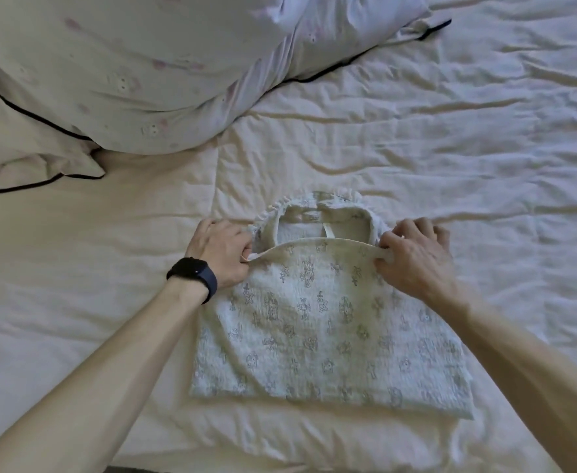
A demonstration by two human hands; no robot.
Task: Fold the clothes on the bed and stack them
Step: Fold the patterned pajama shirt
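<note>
I see the garment (324, 329) lying folded on the bed (485, 148), toward 6 o'clock in view. My left hand (224, 254) pinches the top fold's 9 o'clock corner with curled fingers. My right hand (413, 259) pinches its 3 o'clock corner. A watch (195, 273) sits on the left wrist. A pillow (143, 80) lies at 10 o'clock.

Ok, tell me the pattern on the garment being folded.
Pale garment printed with small grey cross-like motifs; head view shows it best.
</note>
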